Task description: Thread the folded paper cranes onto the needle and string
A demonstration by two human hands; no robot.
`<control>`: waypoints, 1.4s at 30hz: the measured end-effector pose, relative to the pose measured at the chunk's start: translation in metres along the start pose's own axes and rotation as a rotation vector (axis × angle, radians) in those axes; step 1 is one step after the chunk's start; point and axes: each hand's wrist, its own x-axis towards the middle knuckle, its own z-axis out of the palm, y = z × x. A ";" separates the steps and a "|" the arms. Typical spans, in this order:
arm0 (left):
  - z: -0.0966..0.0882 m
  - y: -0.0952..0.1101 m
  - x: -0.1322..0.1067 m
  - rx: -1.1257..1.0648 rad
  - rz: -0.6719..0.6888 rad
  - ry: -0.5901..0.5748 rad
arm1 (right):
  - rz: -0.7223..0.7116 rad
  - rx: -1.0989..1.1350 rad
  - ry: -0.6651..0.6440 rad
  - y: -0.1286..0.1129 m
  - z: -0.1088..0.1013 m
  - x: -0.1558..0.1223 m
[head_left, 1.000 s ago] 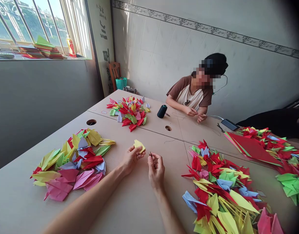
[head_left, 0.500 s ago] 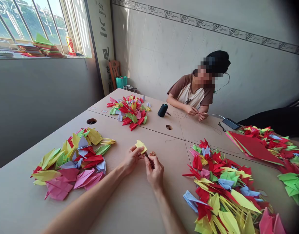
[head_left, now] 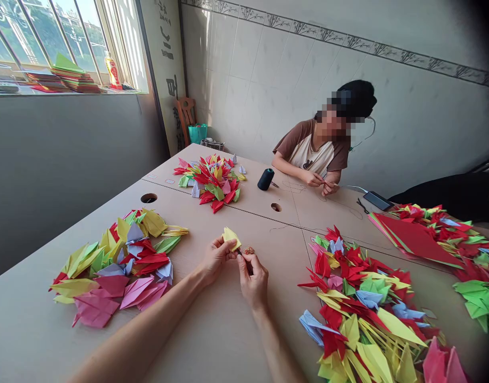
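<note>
One yellow folded piece is clamped in the left hand, with the right hand fingers pinched together beside it; the paper heaps lie untouched.

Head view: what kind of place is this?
Probably a small craft workroom, perhaps in a home: heaps of folded paper pieces on a tan table, paper stacks on the windowsill, and a person seated by a dark thread spool. The left hand holds a yellow piece.

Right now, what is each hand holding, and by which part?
Left hand pinches a yellow folded paper by its lower corner. Right hand pinches a thin dark item, too small to identify.
</note>
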 end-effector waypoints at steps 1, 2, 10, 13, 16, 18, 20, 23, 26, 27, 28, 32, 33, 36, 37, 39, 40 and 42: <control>0.000 0.000 0.000 0.005 0.000 -0.003 | 0.002 0.000 -0.002 0.000 0.000 0.000; -0.001 -0.001 0.000 0.011 0.000 -0.006 | 0.002 0.002 -0.001 0.000 0.000 0.000; 0.000 -0.001 -0.001 0.032 -0.008 0.000 | 0.032 0.019 -0.011 0.001 0.000 0.000; 0.001 0.000 -0.001 0.035 -0.002 0.001 | 0.052 0.028 -0.010 0.001 0.000 -0.001; 0.001 0.001 -0.001 0.046 0.005 -0.001 | 0.133 0.084 0.050 0.001 0.000 -0.001; 0.001 0.001 -0.002 0.089 0.003 -0.008 | 0.217 0.153 0.123 0.002 0.000 -0.001; 0.002 0.000 -0.003 0.145 -0.002 -0.020 | 0.278 0.199 0.166 0.002 -0.001 0.000; 0.003 -0.001 -0.006 0.216 -0.007 -0.055 | 0.277 0.182 0.150 0.003 0.000 0.000; 0.005 -0.002 -0.007 0.263 -0.004 -0.077 | 0.216 0.129 0.147 0.002 0.001 -0.001; 0.006 -0.002 -0.007 0.269 0.004 -0.076 | 0.193 0.109 0.157 0.003 0.001 -0.002; 0.006 -0.002 -0.008 0.269 0.013 -0.072 | 0.170 0.088 0.170 0.003 0.001 -0.003; 0.008 -0.002 -0.009 0.215 0.022 -0.055 | 0.097 0.023 0.205 0.008 0.001 -0.006; 0.008 -0.002 -0.009 0.206 0.011 -0.058 | 0.088 0.013 0.208 0.009 0.001 -0.007; 0.008 -0.002 -0.010 0.214 -0.031 -0.075 | 0.082 -0.007 0.220 0.011 0.001 -0.007; 0.008 -0.001 -0.010 0.214 -0.042 -0.077 | 0.083 -0.012 0.223 0.011 0.002 -0.007; 0.008 -0.001 -0.010 0.192 -0.053 -0.078 | 0.080 -0.016 0.218 0.011 0.002 -0.006; 0.008 -0.001 -0.011 0.175 -0.053 -0.082 | 0.074 -0.015 0.209 0.011 0.002 -0.006; 0.009 -0.001 -0.011 0.156 -0.048 -0.095 | 0.062 -0.012 0.188 0.011 0.003 -0.005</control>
